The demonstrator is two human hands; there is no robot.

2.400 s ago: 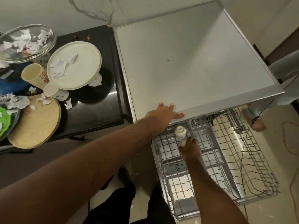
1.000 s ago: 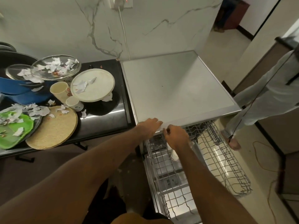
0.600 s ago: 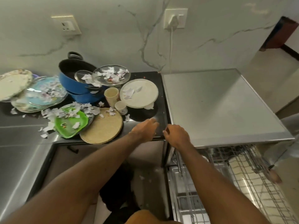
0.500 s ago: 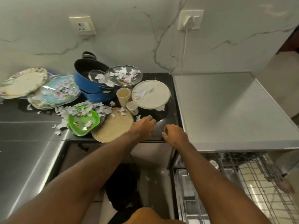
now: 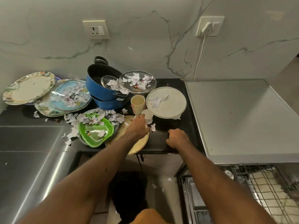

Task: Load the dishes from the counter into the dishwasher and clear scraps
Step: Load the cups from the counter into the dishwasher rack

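Black counter [image 5: 161,139] bears a small white patterned cup [image 5: 148,116], upright.

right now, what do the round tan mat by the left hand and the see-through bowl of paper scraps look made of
Round tan mat: probably woven straw or cane, matte; a fine grainy weave shows. See-through bowl: likely glass, glossy; its rim glints and its wall is transparent, though clear plastic is possible.

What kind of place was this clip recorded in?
Probably a home kitchen: a blue pot and scrap-strewn plates crowd the black counter, and a dishwasher rack stands pulled out at the lower right.
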